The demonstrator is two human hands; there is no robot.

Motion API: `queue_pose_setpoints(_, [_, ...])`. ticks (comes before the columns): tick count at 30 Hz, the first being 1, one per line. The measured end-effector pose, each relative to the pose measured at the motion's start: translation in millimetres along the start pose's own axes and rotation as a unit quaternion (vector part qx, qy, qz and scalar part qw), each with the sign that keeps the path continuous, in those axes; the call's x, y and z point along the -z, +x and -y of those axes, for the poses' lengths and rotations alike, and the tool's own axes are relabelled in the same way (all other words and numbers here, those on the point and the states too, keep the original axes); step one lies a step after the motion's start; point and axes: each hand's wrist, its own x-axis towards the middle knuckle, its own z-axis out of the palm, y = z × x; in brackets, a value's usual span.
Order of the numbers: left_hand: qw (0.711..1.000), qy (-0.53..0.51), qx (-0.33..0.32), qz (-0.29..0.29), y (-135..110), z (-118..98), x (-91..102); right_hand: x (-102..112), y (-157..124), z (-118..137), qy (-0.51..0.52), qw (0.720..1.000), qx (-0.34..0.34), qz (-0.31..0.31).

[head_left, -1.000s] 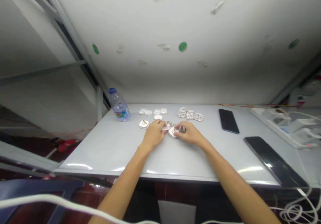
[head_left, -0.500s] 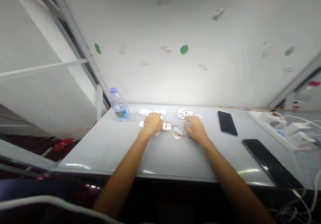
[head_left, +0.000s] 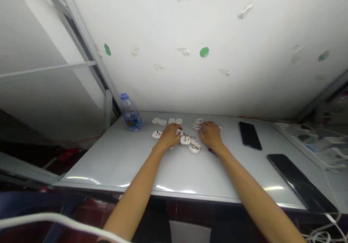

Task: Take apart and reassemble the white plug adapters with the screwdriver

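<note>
Far left of the plug [head_left: 185, 140], a water bottle [head_left: 131, 115], upright on the table [head_left: 108, 167]. Closer on the plug's left, 4 white covers [head_left: 168, 121] in a row and 1 open plug base [head_left: 157, 134]. Just beside the plug, the left hand [head_left: 170, 136], fingers curled down, any grip hidden, so no telling whether anything is held. Right of the plug, a second plug [head_left: 194, 148] almost touching it. Farther right, the right hand [head_left: 210, 134], flat and open over a cluster of plug bases [head_left: 197, 125], a screwdriver [head_left: 210, 150] just below. Far right, a phone [head_left: 250, 135] and a tablet [head_left: 301, 183].
</note>
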Motion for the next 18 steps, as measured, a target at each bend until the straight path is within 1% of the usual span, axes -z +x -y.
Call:
queue_pose_setpoints(2, [0.999,-0.024,-0.022,-0.021,-2.4,-5.5,2.8,7.1,-5.4,0.0,0.066,0.998,-0.007,-0.006])
queue_pose_setpoints(4, [0.998,-0.035,-0.041,-0.013,-6.2,-13.7,6.9,17.0,-12.1,-0.1,0.109,0.994,0.006,0.023])
queue_pose_setpoints(5, [0.998,-0.036,-0.047,-0.001,-8.5,-18.2,9.2,22.2,-15.4,0.0,0.132,0.990,0.016,0.048])
queue_pose_setpoints(7, [0.997,-0.035,-0.053,0.037,-12.7,-26.1,13.1,31.1,-20.9,1.2,0.211,0.971,0.020,0.112])
queue_pose_setpoints(9, [0.995,-0.031,-0.058,0.074,-15.5,-31.1,15.5,36.1,-23.9,3.2,0.243,0.958,0.018,0.151])
queue_pose_setpoints(12, [0.992,-0.018,-0.062,0.105,-16.3,-32.1,16.1,37.0,-24.5,6.5,0.248,0.952,0.028,0.179])
queue_pose_setpoints(14, [0.991,-0.011,-0.068,0.115,-15.4,-31.5,16.0,35.9,-24.0,8.2,0.246,0.950,0.036,0.190])
queue_pose_setpoints(16, [0.991,-0.004,-0.077,0.114,-15.9,-33.5,16.7,35.3,-24.0,9.5,0.244,0.948,0.041,0.198])
queue_pose_setpoints(18, [0.993,0.009,-0.079,0.090,-20.5,-40.1,17.7,35.5,-24.5,10.7,0.243,0.947,0.041,0.203])
